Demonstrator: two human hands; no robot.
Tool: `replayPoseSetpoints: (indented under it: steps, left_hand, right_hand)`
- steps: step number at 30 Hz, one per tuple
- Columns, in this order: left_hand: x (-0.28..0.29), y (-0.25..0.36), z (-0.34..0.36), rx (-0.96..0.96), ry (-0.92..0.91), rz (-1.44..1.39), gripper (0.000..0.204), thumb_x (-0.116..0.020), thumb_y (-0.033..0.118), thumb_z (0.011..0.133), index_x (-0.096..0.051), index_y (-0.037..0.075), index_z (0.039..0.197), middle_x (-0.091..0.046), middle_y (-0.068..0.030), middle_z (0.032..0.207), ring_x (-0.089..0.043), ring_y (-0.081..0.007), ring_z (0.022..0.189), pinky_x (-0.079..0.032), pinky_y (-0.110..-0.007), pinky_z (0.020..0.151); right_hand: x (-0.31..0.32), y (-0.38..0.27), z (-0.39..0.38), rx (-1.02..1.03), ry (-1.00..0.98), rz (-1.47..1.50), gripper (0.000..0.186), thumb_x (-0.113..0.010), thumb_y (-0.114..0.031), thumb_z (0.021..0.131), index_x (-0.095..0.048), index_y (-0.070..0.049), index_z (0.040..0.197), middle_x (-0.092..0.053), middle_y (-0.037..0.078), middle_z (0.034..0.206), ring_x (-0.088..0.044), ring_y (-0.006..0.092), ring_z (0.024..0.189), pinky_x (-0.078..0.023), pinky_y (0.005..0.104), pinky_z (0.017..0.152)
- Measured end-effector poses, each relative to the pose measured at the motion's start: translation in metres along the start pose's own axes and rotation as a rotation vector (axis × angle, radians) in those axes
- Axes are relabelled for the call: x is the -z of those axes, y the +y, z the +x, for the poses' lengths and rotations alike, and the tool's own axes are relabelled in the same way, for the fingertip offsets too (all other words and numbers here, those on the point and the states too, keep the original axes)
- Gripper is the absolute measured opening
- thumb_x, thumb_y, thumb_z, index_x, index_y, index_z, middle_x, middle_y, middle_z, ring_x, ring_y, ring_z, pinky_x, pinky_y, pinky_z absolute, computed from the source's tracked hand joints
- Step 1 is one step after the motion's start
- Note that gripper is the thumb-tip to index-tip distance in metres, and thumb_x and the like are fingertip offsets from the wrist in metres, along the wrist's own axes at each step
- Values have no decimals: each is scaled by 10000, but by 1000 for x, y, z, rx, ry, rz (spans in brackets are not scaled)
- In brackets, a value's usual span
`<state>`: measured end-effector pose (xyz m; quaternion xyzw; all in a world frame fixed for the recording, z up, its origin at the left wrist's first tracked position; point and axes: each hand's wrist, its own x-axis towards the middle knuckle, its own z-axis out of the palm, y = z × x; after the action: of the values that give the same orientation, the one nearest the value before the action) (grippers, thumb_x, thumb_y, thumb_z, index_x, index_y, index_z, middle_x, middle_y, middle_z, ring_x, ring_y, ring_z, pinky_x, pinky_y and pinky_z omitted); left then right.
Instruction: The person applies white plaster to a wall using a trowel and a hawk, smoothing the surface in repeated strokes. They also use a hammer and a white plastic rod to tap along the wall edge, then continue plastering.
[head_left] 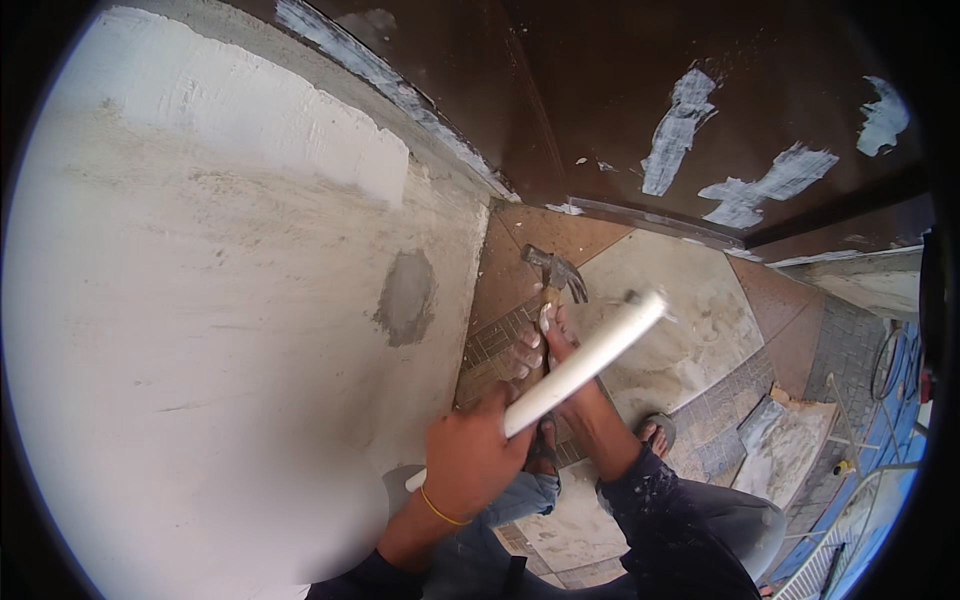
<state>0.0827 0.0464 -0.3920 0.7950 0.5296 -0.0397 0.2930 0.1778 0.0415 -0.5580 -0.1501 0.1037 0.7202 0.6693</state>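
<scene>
The white pipe (590, 365) is in the left hand (475, 450), whose fingers are closed around its lower part; a short end sticks out below the grip, and the longer part slants up and to the right of it, its far tip blurred. Just below that grip, a yellow bracelet (440, 508) circles the wrist. Beyond the left hand, the right hand (562, 340) is wrapped around the handle of a claw hammer (556, 276), whose head sits just above the grip. The pipe crosses in front of the right forearm (610, 430); whether they touch, I cannot tell. Left of both grips stands a pale wall (250, 300) with a grey patch (407, 297). Above the hammer grip is a brown panel (600, 100) with white smears (682, 130); right of it lies a large pale tile (700, 310).
</scene>
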Motion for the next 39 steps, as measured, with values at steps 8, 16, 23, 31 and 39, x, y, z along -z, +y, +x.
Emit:
replayPoseSetpoints:
  steps: [8, 16, 23, 31, 39]
  left_hand:
    - [-28, -7, -24, -508, -238, 78, 233, -682, 164, 791, -600, 68, 987, -632, -117, 758, -638, -286, 613, -495, -397, 504]
    - [-14, -37, -27, -259, -265, 224, 180, -668, 186, 797, -602, 75, 923, -627, -114, 723, -652, -300, 606, -507, -403, 522]
    - [-13, -65, -21, -224, -260, 160, 266, -656, 252, 837, -615, 70, 1026, -642, -137, 737, -652, -322, 612, -500, -423, 510]
    - [-11, -82, -24, -255, -314, 131, 321, -650, 310, 849, -612, 68, 1057, -666, -131, 758, -650, -319, 591, -495, -419, 487]
    - [-14, -81, -27, -131, -455, 135, 380, -662, 321, 836, -620, 82, 1129, -673, -118, 772, -659, -304, 609, -514, -413, 522]
  right_hand:
    - [84, 23, 72, 95, 377, -774, 218, -511, -261, 1021, -450, -153, 1201, -554, -2, 800, -469, 52, 573, -412, 214, 465]
    - [102, 67, 141, 561, 91, -1139, 372, -580, -236, 984, -459, -28, 1269, -618, 44, 938, -536, 95, 656, -465, 257, 570]
    - [89, 76, 169, 531, 9, -1077, 324, -542, -215, 1003, -482, -12, 1247, -559, 21, 793, -528, 90, 653, -453, 260, 575]
    - [38, 59, 186, 658, 176, -870, 295, -463, -254, 1034, -480, 6, 1172, -521, 16, 731, -478, 68, 604, -403, 249, 519]
    - [18, 51, 238, 925, 322, -1360, 319, -441, -257, 1026, -485, 47, 1112, -578, 277, 759, -572, 472, 677, -456, 468, 617]
